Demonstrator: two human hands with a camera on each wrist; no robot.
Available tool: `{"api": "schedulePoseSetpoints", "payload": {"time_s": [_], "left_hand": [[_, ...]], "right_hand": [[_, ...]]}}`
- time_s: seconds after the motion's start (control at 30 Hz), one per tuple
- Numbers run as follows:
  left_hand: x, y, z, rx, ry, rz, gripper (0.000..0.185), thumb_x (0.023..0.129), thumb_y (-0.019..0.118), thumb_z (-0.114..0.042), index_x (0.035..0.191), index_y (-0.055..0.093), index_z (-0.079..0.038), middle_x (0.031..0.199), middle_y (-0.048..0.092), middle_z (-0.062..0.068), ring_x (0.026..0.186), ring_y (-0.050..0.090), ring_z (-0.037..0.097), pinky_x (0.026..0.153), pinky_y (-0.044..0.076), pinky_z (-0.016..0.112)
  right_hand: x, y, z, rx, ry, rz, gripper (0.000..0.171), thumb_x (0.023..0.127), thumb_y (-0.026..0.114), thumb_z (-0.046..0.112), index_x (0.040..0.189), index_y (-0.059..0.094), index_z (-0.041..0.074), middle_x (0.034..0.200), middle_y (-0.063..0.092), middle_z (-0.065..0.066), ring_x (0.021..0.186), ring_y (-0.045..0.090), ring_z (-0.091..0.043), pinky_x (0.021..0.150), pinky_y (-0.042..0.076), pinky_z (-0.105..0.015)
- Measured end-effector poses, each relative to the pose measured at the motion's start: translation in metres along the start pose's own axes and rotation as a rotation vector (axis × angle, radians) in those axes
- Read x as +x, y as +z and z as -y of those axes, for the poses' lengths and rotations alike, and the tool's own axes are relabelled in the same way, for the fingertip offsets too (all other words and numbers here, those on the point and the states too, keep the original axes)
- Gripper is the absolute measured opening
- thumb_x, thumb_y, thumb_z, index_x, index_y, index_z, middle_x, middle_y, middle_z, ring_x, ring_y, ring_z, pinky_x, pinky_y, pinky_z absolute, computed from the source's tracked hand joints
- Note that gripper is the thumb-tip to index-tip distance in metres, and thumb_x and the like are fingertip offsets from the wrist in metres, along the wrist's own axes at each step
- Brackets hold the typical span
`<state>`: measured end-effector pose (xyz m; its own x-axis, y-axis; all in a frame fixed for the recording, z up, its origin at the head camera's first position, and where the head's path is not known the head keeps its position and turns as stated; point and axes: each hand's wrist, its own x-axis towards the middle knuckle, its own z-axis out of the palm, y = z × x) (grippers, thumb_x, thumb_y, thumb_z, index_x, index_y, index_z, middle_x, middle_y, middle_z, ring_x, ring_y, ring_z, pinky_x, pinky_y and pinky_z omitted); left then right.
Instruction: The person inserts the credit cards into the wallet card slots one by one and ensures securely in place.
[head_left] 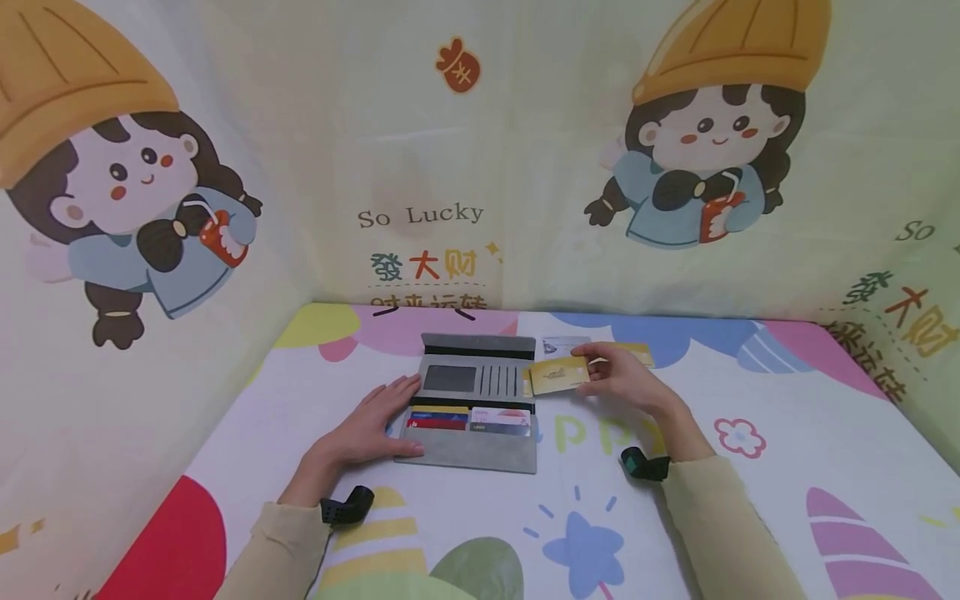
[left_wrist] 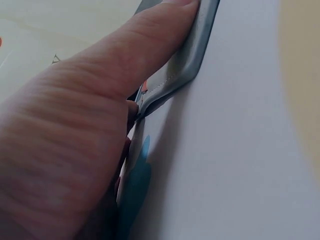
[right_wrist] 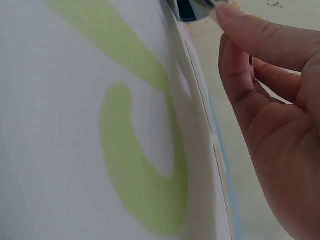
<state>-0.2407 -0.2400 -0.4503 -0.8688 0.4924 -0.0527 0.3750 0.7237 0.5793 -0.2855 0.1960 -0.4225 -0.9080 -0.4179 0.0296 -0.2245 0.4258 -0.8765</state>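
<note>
A grey long wallet (head_left: pixel 468 452) lies unfolded on the table, with several cards tucked in its lower pockets, among them a red one (head_left: pixel 435 424) and a pink-and-white one (head_left: pixel 498 415). My left hand (head_left: pixel 363 427) rests along its left edge, thumb on the lower flap; the left wrist view shows that thumb flat on the grey cover (left_wrist: pixel 192 55). Between thumb and fingers my right hand (head_left: pixel 630 379) pinches a gold card (head_left: pixel 558 377), its left end right at the wallet's card slots. The right wrist view catches only a corner of the held card (right_wrist: pixel 195 12).
Behind the right hand, a silver-white card (head_left: pixel 564 345) and another gold card (head_left: pixel 640 355) lie on the table. The patterned tablecloth (head_left: pixel 465 517) meets a printed wall cloth (head_left: pixel 420 167) at the back.
</note>
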Motion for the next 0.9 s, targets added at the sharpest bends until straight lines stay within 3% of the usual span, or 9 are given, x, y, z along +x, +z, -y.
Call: {"api": "schedulePoseSetpoints", "payload": {"time_s": [0.3,0.9], "left_hand": [[-0.001,-0.001,-0.001,0.016,0.013,-0.008,0.107,0.077,0.080,-0.056,0.160,0.030,-0.009,0.166,0.023,0.009,0.153,0.011,0.032,0.122,0.006,0.054],[-0.002,-0.002,-0.008,-0.001,-0.004,0.003,0.107,0.077,0.081,-0.054,0.159,0.031,-0.009,0.166,0.024,0.008,0.153,0.011,0.031,0.122,0.005,0.054]], "right_hand": [[0.012,0.015,0.004,-0.038,0.020,-0.006,0.058,0.082,0.082,0.002,0.133,0.056,-0.006,0.117,0.059,-0.018,0.090,0.057,-0.025,0.072,0.045,-0.022],[0.019,0.023,0.018,-0.103,0.101,-0.025,0.055,0.075,0.084,0.001,0.124,0.061,-0.007,0.083,0.053,-0.007,0.081,0.051,-0.023,0.069,0.042,-0.029]]}}
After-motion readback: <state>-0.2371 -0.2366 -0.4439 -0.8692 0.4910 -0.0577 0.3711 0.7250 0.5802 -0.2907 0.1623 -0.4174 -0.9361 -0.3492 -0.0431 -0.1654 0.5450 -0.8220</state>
